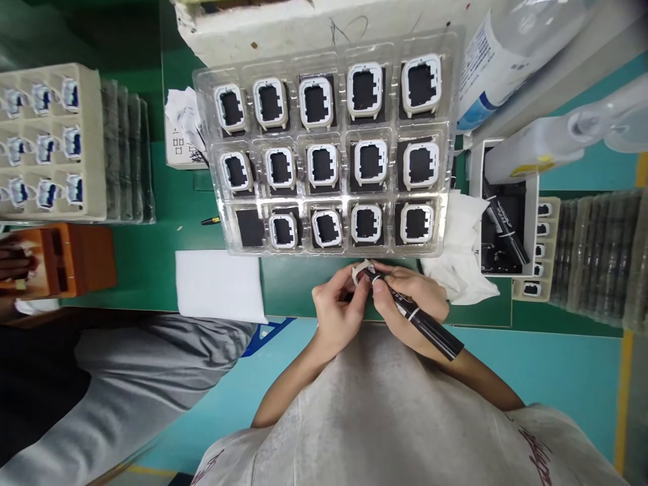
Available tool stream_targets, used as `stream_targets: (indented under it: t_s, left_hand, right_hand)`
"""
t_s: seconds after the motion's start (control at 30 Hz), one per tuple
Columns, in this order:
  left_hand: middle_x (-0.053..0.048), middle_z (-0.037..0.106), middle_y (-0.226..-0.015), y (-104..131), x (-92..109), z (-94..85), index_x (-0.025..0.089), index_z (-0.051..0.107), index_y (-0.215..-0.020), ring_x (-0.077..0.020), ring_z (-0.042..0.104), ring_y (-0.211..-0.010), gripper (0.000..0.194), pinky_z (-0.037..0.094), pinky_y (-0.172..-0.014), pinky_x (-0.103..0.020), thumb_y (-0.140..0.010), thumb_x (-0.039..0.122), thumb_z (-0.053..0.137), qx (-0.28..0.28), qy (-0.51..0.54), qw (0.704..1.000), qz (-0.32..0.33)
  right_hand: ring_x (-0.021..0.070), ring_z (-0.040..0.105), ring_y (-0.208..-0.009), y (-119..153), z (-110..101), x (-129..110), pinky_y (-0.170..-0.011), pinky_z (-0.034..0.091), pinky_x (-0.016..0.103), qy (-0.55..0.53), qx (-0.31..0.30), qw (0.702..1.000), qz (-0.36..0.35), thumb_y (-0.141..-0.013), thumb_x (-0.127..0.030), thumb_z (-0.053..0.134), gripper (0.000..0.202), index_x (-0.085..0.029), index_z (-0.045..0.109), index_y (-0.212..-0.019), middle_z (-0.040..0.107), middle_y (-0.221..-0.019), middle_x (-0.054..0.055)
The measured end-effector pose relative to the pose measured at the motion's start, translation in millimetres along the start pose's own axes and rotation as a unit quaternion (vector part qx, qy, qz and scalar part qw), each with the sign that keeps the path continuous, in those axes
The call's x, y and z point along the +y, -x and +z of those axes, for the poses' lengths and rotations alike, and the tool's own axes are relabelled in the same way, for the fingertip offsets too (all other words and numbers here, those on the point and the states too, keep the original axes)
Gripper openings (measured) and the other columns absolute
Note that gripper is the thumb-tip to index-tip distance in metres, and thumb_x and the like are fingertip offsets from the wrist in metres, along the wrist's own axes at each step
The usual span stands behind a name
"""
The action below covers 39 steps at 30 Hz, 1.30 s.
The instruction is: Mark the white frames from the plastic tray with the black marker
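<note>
Between the thumb and fingers of my left hand [338,304] is a small white plastic frame [360,271], partly covered by the fingers. My right hand [412,297] grips a black marker pen [422,324], its tip end against or very near the frame; exact contact is hidden. Just beyond both hands lies a clear plastic tray [298,252] with rows of similar white frames [322,165] on black pads. Its near left compartment [250,227] shows only a black pad.
A white cloth [220,283] lies left, crumpled tissue [468,236] right. A white box [531,229] holds another marker [506,226]; plastic bottles [499,67] stand behind it. Stacked trays [592,250] are far right. At left are a filled tray [91,148], an orange bin [91,260] and another person's leg [167,358].
</note>
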<state>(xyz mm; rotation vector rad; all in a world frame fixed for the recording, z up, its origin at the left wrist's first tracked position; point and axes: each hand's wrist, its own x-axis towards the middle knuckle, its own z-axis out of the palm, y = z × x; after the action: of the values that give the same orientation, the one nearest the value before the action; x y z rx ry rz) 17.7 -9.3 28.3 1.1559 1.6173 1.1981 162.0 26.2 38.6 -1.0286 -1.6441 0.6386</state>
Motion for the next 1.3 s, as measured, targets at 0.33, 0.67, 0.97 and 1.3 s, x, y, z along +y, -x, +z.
stream_targets:
  t_s: [0.33,0.67,0.97,1.3]
  left_hand:
    - [0.001,0.074,-0.071,0,-2,-2.5,0.017,0.087,-0.11,-0.0103,0.057,-0.056,0.026,0.051,-0.058,-0.02,-0.105,0.041,0.078,-0.011,0.005,1.0,0.008]
    - [0.0,0.075,-0.073,0,-4,-3.4,0.016,0.087,-0.115,-0.0107,0.058,-0.057,0.028,0.052,-0.059,-0.02,-0.105,0.04,0.077,-0.01,-0.003,1.0,0.006]
    - [-0.002,0.082,-0.08,-1,0,-1.3,0.017,0.089,-0.116,-0.012,0.065,-0.061,0.027,0.058,-0.061,-0.021,-0.103,0.038,0.08,0.0,0.026,1.0,-0.01]
    - [-0.009,0.089,-0.092,-9,9,-7.2,0.014,0.087,-0.121,-0.0219,0.084,-0.07,0.05,0.074,-0.071,-0.033,-0.089,0.051,0.097,-0.053,0.19,0.971,-0.138]
  right_hand:
    - [0.0175,0.08,-0.069,-5,3,4,-0.097,0.081,0.038,0.028,-0.021,0.994,-0.101,-0.097,-0.002,0.076,0.028,-0.027,0.066,-0.104,0.073,-0.079,-0.005]
    - [0.0155,0.078,-0.066,-4,3,3,-0.099,0.081,0.039,0.026,-0.025,0.994,-0.099,-0.098,-0.003,0.077,0.028,-0.029,0.065,-0.103,0.073,-0.078,-0.008]
    - [0.0188,0.084,-0.074,-3,2,1,-0.093,0.082,0.038,0.014,-0.006,0.997,-0.079,-0.097,-0.002,0.077,0.028,-0.027,0.066,-0.103,0.075,-0.08,-0.005]
    - [0.0192,0.083,-0.071,1,-1,-1,-0.094,0.082,0.045,-0.047,-0.003,0.998,-0.032,-0.099,-0.005,0.074,0.026,-0.028,0.068,-0.108,0.077,-0.08,-0.006]
